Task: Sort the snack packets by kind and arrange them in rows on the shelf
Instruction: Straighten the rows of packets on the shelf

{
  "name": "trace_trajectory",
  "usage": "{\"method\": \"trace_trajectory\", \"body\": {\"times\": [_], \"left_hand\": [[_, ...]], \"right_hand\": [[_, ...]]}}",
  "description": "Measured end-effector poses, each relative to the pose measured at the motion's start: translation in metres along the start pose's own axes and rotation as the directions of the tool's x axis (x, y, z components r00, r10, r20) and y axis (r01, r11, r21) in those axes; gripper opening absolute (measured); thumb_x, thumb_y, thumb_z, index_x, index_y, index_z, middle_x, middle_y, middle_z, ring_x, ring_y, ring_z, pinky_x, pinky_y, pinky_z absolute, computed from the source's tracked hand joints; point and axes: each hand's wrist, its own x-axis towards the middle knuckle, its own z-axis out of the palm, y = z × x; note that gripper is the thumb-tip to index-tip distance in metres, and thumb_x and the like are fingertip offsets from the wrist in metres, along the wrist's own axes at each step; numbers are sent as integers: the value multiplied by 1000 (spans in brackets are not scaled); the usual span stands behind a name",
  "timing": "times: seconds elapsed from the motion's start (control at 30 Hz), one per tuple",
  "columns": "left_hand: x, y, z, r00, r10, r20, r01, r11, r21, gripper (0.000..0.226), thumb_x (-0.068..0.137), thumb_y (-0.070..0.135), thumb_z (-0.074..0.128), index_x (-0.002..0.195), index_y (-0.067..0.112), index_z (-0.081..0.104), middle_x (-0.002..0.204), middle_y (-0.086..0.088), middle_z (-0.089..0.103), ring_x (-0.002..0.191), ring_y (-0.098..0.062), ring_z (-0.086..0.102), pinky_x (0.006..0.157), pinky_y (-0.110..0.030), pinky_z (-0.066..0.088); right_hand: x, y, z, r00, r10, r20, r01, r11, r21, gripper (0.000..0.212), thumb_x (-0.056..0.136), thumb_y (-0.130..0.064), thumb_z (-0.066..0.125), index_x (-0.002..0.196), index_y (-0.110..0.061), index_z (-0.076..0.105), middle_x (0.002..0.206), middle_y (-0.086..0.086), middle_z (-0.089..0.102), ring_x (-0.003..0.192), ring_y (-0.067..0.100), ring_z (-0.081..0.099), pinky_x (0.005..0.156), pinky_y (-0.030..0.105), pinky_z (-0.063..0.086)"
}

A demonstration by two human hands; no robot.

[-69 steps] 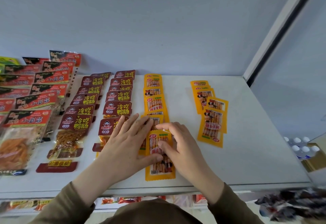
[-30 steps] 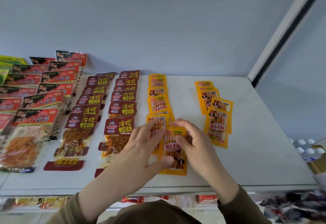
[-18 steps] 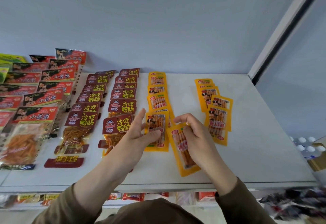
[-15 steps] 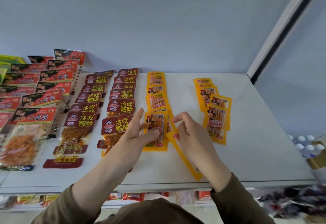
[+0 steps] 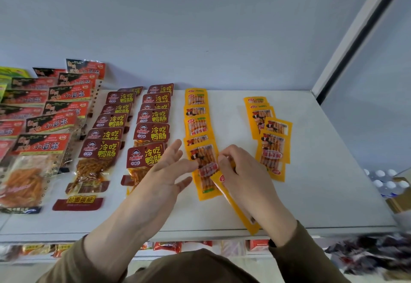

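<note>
Yellow snack packets lie in a row (image 5: 196,124) down the middle of the white shelf (image 5: 322,193). The row's front packet (image 5: 205,171) lies flat, and my left hand (image 5: 165,171) is open beside it, fingertips touching its left edge. My right hand (image 5: 242,171) pinches the top of another yellow packet (image 5: 239,211), tilted on edge and reaching down to the shelf's front lip. A second, looser group of yellow packets (image 5: 272,142) lies to the right.
Two rows of dark red packets (image 5: 153,131) lie left of the yellow row. Red and black packets (image 5: 51,122) fill the far left. A white upright post (image 5: 355,37) bounds the shelf at the right. More packets show on the lower shelf (image 5: 169,246).
My right hand lifted one yellow packet off the front of the row and turned it on edge. My left hand slid off the front packet and now only touches its edge.
</note>
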Motion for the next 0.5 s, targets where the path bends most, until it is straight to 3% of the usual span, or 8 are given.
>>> {"method": "trace_trajectory", "body": {"times": [0.1,0.27,0.5], "left_hand": [[3,2,-2,1000,-1,-10,1,999,42,69,96,14,60,157,34,34,160,7,35,146,-15,35,123,-44,28],[18,7,4,1000,-10,-16,10,1000,25,66,99,8,55,159,20,30,159,4,38,140,-14,39,122,-38,30],[33,10,-1,999,-24,-31,23,999,-31,69,96,6,59,159,16,31,158,-3,43,134,-16,47,104,-30,40]], "right_hand": [[-1,4,0,1000,-4,-13,4,999,-51,24,103,-47,35,112,-31,50,104,-14,54,83,4,59,63,20,44],[11,-3,0,999,-26,40,26,1000,-3,50,105,-47,34,151,-27,35,132,-8,46,95,9,61,75,24,49],[17,-12,8,992,-24,121,13,996,90,53,105,-50,33,154,-28,34,118,-8,47,100,10,57,76,22,46]]}}
